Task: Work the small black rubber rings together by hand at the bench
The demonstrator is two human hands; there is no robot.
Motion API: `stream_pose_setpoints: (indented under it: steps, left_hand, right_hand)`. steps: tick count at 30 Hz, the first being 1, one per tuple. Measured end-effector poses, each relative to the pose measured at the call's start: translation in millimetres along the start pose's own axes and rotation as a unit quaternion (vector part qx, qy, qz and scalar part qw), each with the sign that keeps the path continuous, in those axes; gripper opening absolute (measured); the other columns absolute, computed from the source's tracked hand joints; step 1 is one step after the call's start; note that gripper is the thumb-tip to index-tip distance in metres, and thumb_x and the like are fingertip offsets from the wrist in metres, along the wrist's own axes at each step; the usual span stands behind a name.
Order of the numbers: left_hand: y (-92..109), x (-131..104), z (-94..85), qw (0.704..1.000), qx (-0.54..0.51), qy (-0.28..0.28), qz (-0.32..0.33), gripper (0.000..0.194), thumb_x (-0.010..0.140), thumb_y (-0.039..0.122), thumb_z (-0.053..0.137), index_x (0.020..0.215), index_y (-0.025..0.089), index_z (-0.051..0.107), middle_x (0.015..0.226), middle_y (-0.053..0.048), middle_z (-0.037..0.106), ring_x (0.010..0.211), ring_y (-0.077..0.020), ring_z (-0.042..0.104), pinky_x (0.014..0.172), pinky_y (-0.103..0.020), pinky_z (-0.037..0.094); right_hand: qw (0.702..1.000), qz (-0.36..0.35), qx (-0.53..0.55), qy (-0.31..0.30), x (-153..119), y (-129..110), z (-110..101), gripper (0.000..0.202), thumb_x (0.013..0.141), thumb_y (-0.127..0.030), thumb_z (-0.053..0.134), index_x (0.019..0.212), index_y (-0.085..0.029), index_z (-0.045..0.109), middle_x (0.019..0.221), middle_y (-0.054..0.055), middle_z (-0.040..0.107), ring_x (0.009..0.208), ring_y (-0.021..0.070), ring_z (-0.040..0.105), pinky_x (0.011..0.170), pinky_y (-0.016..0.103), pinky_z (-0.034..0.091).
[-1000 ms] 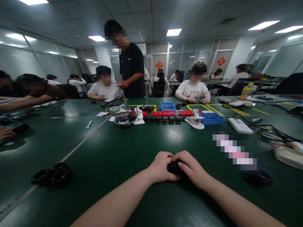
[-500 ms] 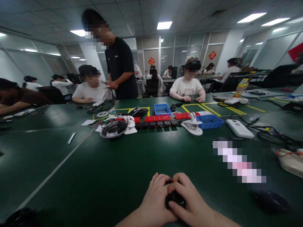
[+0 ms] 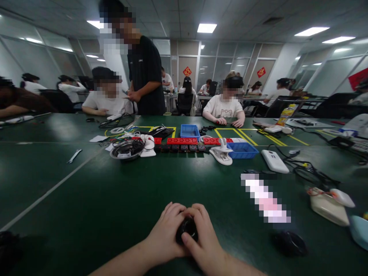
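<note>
My left hand (image 3: 165, 232) and my right hand (image 3: 205, 237) meet near the front of the green table (image 3: 129, 195). Between them is a small, glossy black rounded object (image 3: 186, 229), perhaps ring-shaped; its exact kind is not clear. Curled fingers of the left hand wrap its far left side. From the right, the other hand closes over it, with the thumb across its near face. Much of the object is hidden by the fingers.
Right of my hands lie another black rounded object (image 3: 290, 242), a pixelated strip (image 3: 267, 199) and a cream pouch-like item (image 3: 329, 207). Farther back stand red power strips (image 3: 185, 140), a white clip base (image 3: 221, 153), a blue tray (image 3: 243, 150) and a metal bowl (image 3: 126, 151). A wrench (image 3: 74, 156) lies left.
The view has shifted, so table items appear farther left. My hands stay around the black object, which shows a little more between them. The right index finger looks slightly more raised.
</note>
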State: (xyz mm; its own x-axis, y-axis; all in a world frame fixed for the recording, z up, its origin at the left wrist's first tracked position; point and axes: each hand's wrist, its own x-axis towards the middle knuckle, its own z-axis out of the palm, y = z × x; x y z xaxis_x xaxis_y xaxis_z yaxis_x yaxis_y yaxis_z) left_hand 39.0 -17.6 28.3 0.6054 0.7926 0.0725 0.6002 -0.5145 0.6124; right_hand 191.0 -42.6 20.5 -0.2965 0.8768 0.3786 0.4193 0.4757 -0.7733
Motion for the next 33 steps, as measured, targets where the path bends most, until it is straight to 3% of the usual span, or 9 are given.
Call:
stream_pose_setpoints:
  steps: [5, 10, 16, 20, 25, 30, 33]
  left_hand:
    - [-1, -3, 10.3, 0.996, 0.014, 0.087, -0.022, 0.071, 0.049, 0.041, 0.073, 0.111, 0.020, 0.046, 0.115, -0.009, 0.044, 0.114, -0.0313, 0.036, 0.097, -0.049, 0.033]
    - [1, -6, 14.5, 0.991, 0.061, 0.121, -0.018, 0.045, 0.054, 0.037, 0.070, 0.092, 0.019, 0.053, 0.105, -0.008, 0.049, 0.106, -0.0299, 0.043, 0.098, -0.053, 0.027]
    - [0, -4, 13.0, 0.992, 0.065, 0.108, -0.029, 0.038, 0.055, 0.037, 0.070, 0.088, 0.021, 0.058, 0.097, -0.005, 0.052, 0.098, -0.0263, 0.047, 0.100, -0.052, 0.024]
    - [-1, -4, 11.3, 0.992, 0.075, 0.093, -0.052, 0.033, 0.059, 0.034, 0.066, 0.088, 0.021, 0.058, 0.094, -0.004, 0.052, 0.096, -0.0247, 0.048, 0.100, -0.051, 0.023]
    - [1, -4, 11.9, 0.989, 0.082, 0.093, -0.079, 0.036, 0.059, 0.032, 0.066, 0.092, 0.020, 0.058, 0.091, -0.004, 0.052, 0.092, -0.0245, 0.048, 0.096, -0.050, 0.029]
    - [-8, 5, -0.3, 0.995, 0.082, 0.061, -0.008, 0.041, 0.057, 0.036, 0.069, 0.094, 0.021, 0.060, 0.103, -0.006, 0.048, 0.100, -0.0268, 0.043, 0.090, -0.045, 0.036]
    - [-19, 14, -8.7, 0.998, 0.047, 0.014, 0.045, 0.044, 0.056, 0.034, 0.071, 0.097, 0.023, 0.059, 0.109, -0.005, 0.044, 0.103, -0.0257, 0.041, 0.090, -0.041, 0.038]
  right_hand:
    - [0.998, 0.006, 0.052, 0.034, 4, 5, 5, 0.035, 0.085, -0.049, 0.037, 0.101, -0.020, 0.047, 0.097, 0.006, 0.046, 0.091, 0.0187, 0.046, 0.080, 0.035, 0.040]
    - [0.997, 0.021, 0.050, 0.058, 9, 11, 13, 0.037, 0.084, -0.051, 0.036, 0.098, -0.019, 0.049, 0.093, 0.006, 0.048, 0.087, 0.0182, 0.046, 0.078, 0.034, 0.040]
    - [0.998, 0.023, -0.006, 0.054, 8, 9, 8, 0.040, 0.071, -0.054, 0.054, 0.089, -0.018, 0.048, 0.085, 0.003, 0.048, 0.078, 0.0172, 0.046, 0.069, 0.032, 0.040]
    - [0.996, 0.013, -0.090, 0.026, 10, 4, 1, 0.036, 0.061, -0.041, 0.069, 0.081, -0.019, 0.050, 0.084, 0.002, 0.049, 0.080, 0.0177, 0.045, 0.071, 0.033, 0.039]
    - [0.986, -0.006, -0.166, -0.008, 15, -3, -6, 0.033, 0.059, -0.035, 0.072, 0.081, -0.019, 0.055, 0.084, 0.003, 0.050, 0.083, 0.0192, 0.045, 0.074, 0.035, 0.038]
    - [0.979, -0.028, -0.194, -0.059, 19, -7, -15, 0.025, 0.068, -0.033, 0.065, 0.088, -0.020, 0.059, 0.086, 0.004, 0.052, 0.084, 0.0191, 0.045, 0.076, 0.037, 0.038]
    - [0.978, -0.084, -0.179, -0.070, 19, -6, -16, 0.023, 0.073, -0.026, 0.057, 0.095, -0.020, 0.058, 0.091, 0.005, 0.053, 0.087, 0.0190, 0.044, 0.078, 0.037, 0.038]
